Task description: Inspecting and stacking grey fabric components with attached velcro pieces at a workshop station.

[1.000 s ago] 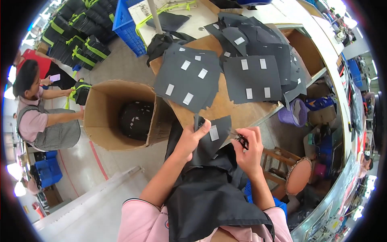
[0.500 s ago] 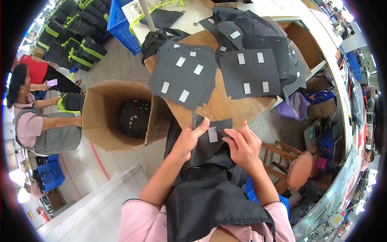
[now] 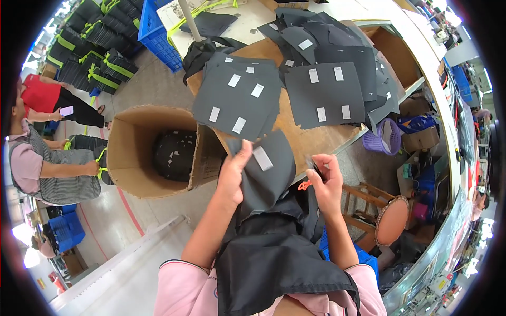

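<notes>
My left hand point(image 3: 231, 176) grips a black fabric panel point(image 3: 266, 187) by its left edge, thumb on top. The panel is bent and raised over my lap, with one white rectangular patch point(image 3: 262, 158) on its face. To its right and apart from it, my right hand point(image 3: 328, 184) is closed on a small dark tool point(image 3: 316, 169) with an orange loop point(image 3: 304, 185) hanging by it. The tool's exact kind is mostly hidden by the fingers. Beyond my hands, a stack of black panels with white patches point(image 3: 232, 105) and a second patched stack point(image 3: 325, 97) lie on a brown board point(image 3: 298, 142).
A tall cardboard box point(image 3: 150, 113) with dark pieces inside stands at left. Another person point(image 3: 58, 168) handles a tied black bundle beyond it. On the right are a purple basket point(image 3: 382, 139) and a wooden stool point(image 3: 391, 221). More black pieces point(image 3: 337, 34) are heaped at the back.
My right hand has drawn the tool away from the white patch, off to the right. The panel has lifted and tilted in my left hand. At left, the other person has shifted.
</notes>
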Demonstrator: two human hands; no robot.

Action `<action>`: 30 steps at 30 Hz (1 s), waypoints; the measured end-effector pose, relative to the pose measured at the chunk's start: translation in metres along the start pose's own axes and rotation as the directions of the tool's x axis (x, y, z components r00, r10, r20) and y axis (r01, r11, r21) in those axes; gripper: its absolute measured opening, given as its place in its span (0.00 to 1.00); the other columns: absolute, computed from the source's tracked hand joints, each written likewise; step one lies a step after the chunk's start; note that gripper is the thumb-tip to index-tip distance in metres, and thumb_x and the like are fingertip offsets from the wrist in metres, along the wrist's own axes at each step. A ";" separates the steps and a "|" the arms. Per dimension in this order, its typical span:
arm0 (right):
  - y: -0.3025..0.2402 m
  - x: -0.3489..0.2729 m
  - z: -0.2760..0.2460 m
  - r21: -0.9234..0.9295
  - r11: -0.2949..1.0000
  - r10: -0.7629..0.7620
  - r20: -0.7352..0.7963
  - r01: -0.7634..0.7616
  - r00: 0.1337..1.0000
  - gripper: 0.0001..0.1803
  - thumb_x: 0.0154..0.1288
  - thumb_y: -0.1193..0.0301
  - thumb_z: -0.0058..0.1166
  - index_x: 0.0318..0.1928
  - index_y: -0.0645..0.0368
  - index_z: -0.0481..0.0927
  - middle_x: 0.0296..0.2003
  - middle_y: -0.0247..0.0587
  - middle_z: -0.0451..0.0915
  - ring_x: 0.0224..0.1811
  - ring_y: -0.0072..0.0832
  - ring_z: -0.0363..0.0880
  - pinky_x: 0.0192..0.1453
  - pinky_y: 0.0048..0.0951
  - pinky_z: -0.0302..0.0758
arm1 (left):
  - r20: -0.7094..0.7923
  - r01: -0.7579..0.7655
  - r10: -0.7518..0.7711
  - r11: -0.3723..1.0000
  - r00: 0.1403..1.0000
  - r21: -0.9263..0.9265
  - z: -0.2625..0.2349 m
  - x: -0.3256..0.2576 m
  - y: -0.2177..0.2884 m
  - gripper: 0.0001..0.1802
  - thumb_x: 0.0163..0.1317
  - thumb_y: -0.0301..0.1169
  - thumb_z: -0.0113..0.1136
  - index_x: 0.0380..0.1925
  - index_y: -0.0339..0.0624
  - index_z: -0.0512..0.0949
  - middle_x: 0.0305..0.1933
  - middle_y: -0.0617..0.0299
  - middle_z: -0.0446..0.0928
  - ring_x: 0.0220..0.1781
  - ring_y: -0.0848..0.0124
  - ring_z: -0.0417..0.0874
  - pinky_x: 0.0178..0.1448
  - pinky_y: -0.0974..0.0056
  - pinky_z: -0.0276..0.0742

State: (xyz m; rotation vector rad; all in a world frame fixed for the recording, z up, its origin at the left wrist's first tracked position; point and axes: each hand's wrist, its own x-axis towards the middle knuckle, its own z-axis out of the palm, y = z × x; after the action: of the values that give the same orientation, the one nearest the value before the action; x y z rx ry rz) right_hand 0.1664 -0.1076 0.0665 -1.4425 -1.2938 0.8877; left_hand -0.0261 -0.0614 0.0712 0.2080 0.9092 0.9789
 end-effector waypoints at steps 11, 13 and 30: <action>0.010 -0.006 0.018 0.744 0.333 0.478 0.396 -0.580 0.784 0.05 0.61 0.75 0.52 0.32 0.56 0.68 0.20 0.27 0.66 0.14 0.13 0.56 0.16 0.15 0.50 | -0.069 -0.181 0.167 0.934 0.983 -0.307 -0.023 0.002 -0.007 0.25 0.65 0.47 0.47 0.54 0.41 0.67 0.53 0.59 0.72 0.54 0.63 0.73 0.59 0.55 0.68; 0.010 0.002 0.013 0.766 0.367 0.462 0.341 -0.527 0.819 0.04 0.61 0.76 0.51 0.32 0.56 0.69 0.20 0.28 0.67 0.14 0.13 0.56 0.16 0.14 0.49 | -0.018 -0.291 0.295 0.927 0.955 -0.239 -0.037 0.000 -0.010 0.26 0.66 0.48 0.45 0.55 0.40 0.66 0.55 0.60 0.71 0.56 0.66 0.71 0.61 0.58 0.65; -0.022 0.039 -0.012 -0.380 0.902 -0.170 0.123 0.205 0.978 0.10 0.53 0.75 0.58 0.37 0.60 0.74 0.29 0.37 0.74 0.22 0.25 0.71 0.26 0.25 0.69 | 0.331 -0.146 -0.252 0.552 0.909 0.821 0.018 0.002 0.006 0.32 0.46 0.38 0.70 0.49 0.33 0.70 0.42 0.56 0.77 0.43 0.70 0.78 0.50 0.66 0.72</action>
State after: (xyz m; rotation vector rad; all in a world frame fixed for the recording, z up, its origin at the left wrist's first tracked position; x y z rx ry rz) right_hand 0.1783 -0.0718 0.0942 -1.5592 -1.7183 0.5871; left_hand -0.0159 -0.0519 0.0850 1.1763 0.9099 0.3186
